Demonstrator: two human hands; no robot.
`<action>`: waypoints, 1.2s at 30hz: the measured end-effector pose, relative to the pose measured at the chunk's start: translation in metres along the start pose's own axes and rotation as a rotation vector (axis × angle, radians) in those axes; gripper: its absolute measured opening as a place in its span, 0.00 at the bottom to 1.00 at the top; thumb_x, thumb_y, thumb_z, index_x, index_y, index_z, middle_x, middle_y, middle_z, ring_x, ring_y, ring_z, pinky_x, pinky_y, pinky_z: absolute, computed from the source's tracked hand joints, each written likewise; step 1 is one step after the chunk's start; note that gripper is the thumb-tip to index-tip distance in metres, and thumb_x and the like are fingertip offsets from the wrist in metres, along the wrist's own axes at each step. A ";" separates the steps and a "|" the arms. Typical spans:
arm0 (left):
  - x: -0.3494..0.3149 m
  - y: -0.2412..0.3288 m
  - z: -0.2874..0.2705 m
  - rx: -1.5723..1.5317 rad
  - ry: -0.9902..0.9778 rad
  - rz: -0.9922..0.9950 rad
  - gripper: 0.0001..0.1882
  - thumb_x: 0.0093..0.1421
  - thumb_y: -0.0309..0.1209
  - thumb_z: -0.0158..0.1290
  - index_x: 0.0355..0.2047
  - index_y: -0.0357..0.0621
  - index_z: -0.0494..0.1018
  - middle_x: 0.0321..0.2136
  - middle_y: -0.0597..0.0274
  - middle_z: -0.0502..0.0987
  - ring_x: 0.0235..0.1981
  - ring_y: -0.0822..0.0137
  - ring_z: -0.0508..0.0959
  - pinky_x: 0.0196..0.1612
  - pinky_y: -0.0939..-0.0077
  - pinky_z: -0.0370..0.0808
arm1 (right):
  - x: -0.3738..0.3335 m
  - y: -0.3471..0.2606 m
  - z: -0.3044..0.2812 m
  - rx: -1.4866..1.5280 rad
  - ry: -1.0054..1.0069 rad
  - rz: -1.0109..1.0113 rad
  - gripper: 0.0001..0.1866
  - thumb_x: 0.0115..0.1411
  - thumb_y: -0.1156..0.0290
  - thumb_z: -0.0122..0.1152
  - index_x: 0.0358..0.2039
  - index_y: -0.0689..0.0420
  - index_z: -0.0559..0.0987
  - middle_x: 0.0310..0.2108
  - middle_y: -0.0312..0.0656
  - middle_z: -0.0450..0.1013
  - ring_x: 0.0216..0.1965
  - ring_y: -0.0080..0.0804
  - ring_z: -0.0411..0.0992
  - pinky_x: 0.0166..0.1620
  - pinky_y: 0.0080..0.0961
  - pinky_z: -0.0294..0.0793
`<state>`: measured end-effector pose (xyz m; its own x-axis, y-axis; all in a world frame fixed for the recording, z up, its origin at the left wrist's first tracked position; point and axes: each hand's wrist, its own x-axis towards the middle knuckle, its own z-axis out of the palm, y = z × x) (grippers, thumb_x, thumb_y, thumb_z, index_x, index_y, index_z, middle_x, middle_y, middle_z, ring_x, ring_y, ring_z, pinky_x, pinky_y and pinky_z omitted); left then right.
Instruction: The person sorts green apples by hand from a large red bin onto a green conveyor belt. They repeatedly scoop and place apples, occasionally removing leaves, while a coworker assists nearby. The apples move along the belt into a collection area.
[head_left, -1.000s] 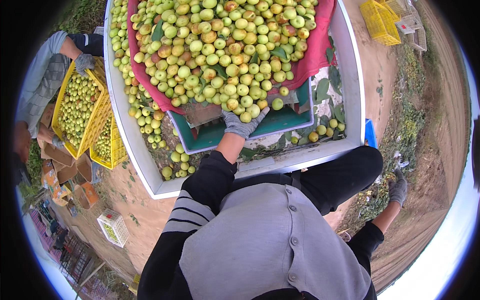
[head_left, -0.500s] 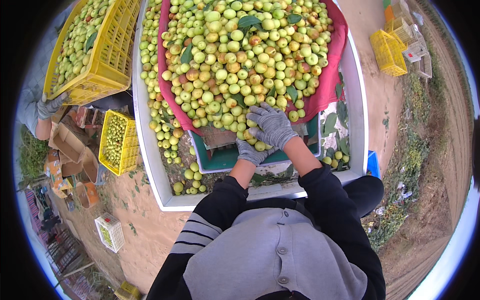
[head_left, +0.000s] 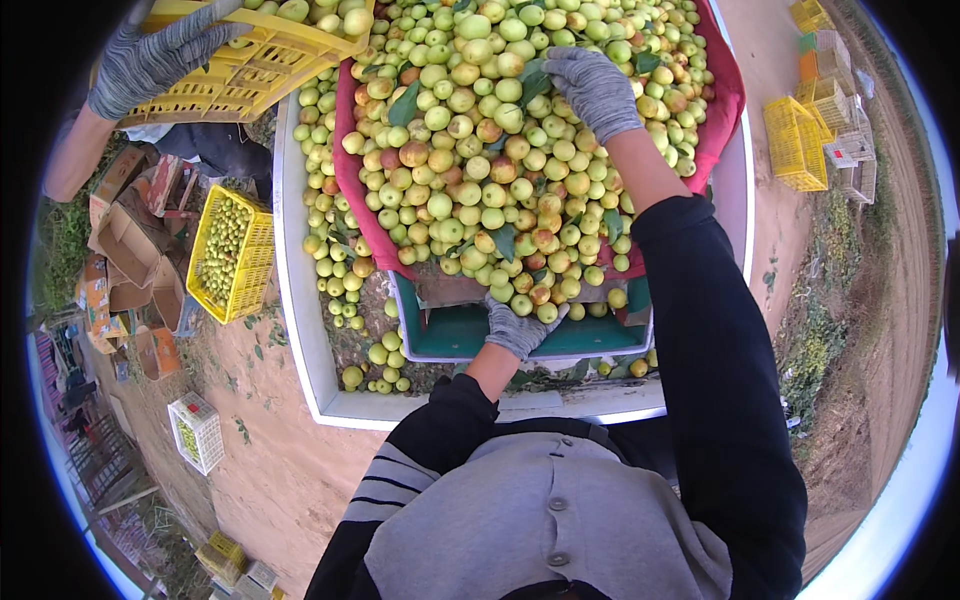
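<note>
A big heap of small round green fruit (head_left: pixel 480 150), some blushed reddish brown, lies on a red cloth (head_left: pixel 360 190) with scattered leaves. Both my hands wear grey knit gloves. My left hand (head_left: pixel 518 328) is cupped against several fruits at the heap's near edge, above a green tray (head_left: pixel 450 338); its fingers are partly hidden by the fruit. Farther up on the right, my right hand (head_left: pixel 597 92) lies over the fruit with fingers extended, its fingertips beside a dark green leaf (head_left: pixel 535 80).
At upper left, another person's gloved hand (head_left: pixel 160 60) is on a yellow crate (head_left: pixel 255 70) of fruit, beside the heap. White walls (head_left: pixel 290 260) enclose the truck-bed-like box. Another filled yellow crate (head_left: pixel 235 250) and cardboard boxes (head_left: pixel 135 245) stand at left; stacked crates (head_left: pixel 797 145) at right.
My right hand has moved from beside my left, up and across the heap. My left hand stays at the near edge. The other person's crate has come lower and closer to the heap.
</note>
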<state>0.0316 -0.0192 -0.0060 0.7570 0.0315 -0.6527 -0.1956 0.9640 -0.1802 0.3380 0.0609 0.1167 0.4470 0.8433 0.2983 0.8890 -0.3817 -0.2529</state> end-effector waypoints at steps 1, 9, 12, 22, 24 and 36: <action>-0.001 0.000 0.000 0.002 0.030 -0.002 0.39 0.61 0.67 0.31 0.65 0.62 0.58 0.66 0.64 0.60 0.67 0.50 0.58 0.63 0.38 0.58 | -0.009 0.000 -0.008 0.085 0.134 -0.017 0.13 0.59 0.73 0.61 0.44 0.48 0.82 0.46 0.36 0.77 0.45 0.39 0.76 0.49 0.32 0.77; 0.001 -0.002 0.000 -0.028 0.066 0.019 0.37 0.62 0.65 0.31 0.64 0.60 0.59 0.64 0.63 0.62 0.64 0.51 0.61 0.62 0.38 0.60 | -0.048 -0.098 0.011 -0.036 -0.278 0.077 0.14 0.59 0.71 0.60 0.46 0.50 0.79 0.42 0.43 0.70 0.41 0.39 0.75 0.43 0.35 0.79; 0.001 -0.001 0.000 -0.102 -0.010 0.002 0.36 0.63 0.64 0.31 0.64 0.60 0.59 0.63 0.63 0.62 0.64 0.51 0.61 0.62 0.38 0.60 | -0.033 -0.108 0.027 -0.194 -0.356 0.049 0.12 0.59 0.70 0.60 0.44 0.53 0.79 0.45 0.43 0.69 0.44 0.39 0.75 0.44 0.34 0.80; -0.009 -0.003 0.024 -0.134 0.100 0.030 0.38 0.61 0.68 0.28 0.62 0.62 0.61 0.60 0.64 0.64 0.59 0.52 0.65 0.58 0.34 0.62 | -0.025 -0.123 0.033 -0.357 -0.390 0.085 0.13 0.56 0.65 0.62 0.41 0.54 0.80 0.44 0.45 0.74 0.45 0.37 0.75 0.45 0.35 0.77; -0.009 -0.003 0.021 -0.144 0.053 0.015 0.39 0.61 0.69 0.28 0.62 0.62 0.61 0.61 0.64 0.64 0.60 0.50 0.64 0.58 0.33 0.62 | -0.028 -0.119 0.029 -0.292 -0.468 0.110 0.17 0.56 0.60 0.63 0.44 0.53 0.80 0.45 0.43 0.74 0.47 0.37 0.75 0.46 0.35 0.77; 0.002 -0.001 -0.010 -0.168 0.042 0.015 0.43 0.61 0.71 0.27 0.66 0.58 0.57 0.67 0.59 0.58 0.66 0.47 0.59 0.61 0.31 0.59 | -0.291 0.061 -0.125 0.881 0.470 0.949 0.15 0.61 0.57 0.62 0.32 0.56 0.78 0.17 0.24 0.59 0.16 0.12 0.55 0.19 0.16 0.50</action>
<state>0.0270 -0.0227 -0.0138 0.7269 0.0310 -0.6860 -0.3105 0.9059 -0.2881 0.2749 -0.2552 0.1298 0.9892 0.1233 -0.0791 -0.0503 -0.2215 -0.9739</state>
